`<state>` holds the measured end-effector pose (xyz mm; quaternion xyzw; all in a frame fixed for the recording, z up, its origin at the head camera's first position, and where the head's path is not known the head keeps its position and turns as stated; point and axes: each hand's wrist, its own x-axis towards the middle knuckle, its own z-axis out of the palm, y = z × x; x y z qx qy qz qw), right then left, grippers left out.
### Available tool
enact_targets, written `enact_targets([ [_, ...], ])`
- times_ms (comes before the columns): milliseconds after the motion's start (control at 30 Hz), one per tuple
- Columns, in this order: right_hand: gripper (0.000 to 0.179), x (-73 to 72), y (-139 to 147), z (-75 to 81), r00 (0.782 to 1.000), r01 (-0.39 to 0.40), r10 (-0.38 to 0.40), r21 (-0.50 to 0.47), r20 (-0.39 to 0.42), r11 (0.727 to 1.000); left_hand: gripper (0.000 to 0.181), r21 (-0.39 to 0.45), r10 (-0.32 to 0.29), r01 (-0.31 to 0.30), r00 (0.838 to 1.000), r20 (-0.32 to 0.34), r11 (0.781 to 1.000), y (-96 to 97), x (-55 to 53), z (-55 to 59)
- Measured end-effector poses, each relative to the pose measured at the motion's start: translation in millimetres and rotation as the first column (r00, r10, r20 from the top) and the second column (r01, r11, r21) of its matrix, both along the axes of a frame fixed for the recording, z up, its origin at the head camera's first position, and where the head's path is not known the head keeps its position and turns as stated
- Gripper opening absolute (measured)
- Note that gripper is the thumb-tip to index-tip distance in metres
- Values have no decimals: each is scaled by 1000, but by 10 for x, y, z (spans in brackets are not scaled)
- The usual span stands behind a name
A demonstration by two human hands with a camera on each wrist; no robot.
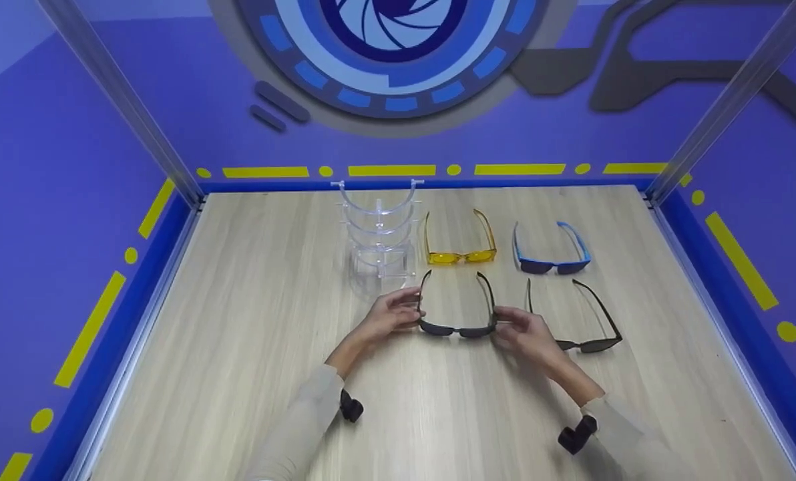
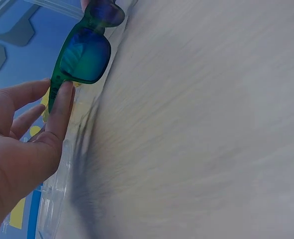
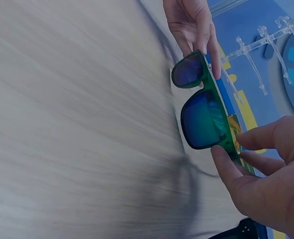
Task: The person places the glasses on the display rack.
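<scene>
"What backs the pale, wood-grained flat tabletop?"

"A blue-violet printed wall with a round blue-and-grey emblem above yellow dashes."

"And at the far corners?"

"Straight silver-grey metal posts."

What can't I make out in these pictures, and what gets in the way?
Head view: part of the dark sunglasses at lower right, behind the right hand.
Left wrist view: the top of the far lens on the held sunglasses, cut off by the upper edge.
Right wrist view: most of a black frame, cut off by the bottom edge.
</scene>
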<state>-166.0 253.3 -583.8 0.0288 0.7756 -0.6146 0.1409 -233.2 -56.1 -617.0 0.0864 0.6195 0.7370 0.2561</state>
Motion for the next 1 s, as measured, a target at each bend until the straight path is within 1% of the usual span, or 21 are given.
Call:
enact_targets([
  [133, 44, -5, -4, 12, 1000, 15, -15, -5, -4, 1000, 60, 8, 6, -6, 1000, -8, 1000, -37, 25, 39],
  [267, 45, -2, -9, 24, 1000, 13, -13, -16, -11, 1000, 60, 36, 10, -10, 1000, -10, 999, -72, 58, 70],
  [333, 47, 2, -11, 27, 1000, 9, -10, -42, -11, 999, 59, 41, 11, -10, 1000, -15, 999, -93, 79, 82],
  [500, 55, 13, -22, 23, 1000, -5, 5, -134, -1, 991, 59, 45, 24, -25, 1000, 6, 999, -154, 140, 99],
  [667, 60, 17, -45, 10, 999, -31, 32, -185, 4, 982, 60, 64, 41, -42, 999, 23, 997, -220, 183, 114],
  [833, 61, 15, -85, 3, 999, -45, 50, -232, 15, 972, 62, 87, 43, -45, 999, 23, 995, -283, 219, 139],
  [1000, 62, -5, -129, -8, 998, -51, 57, -258, 17, 965, 61, 85, 51, -52, 999, 11, 995, -351, 246, 139],
])
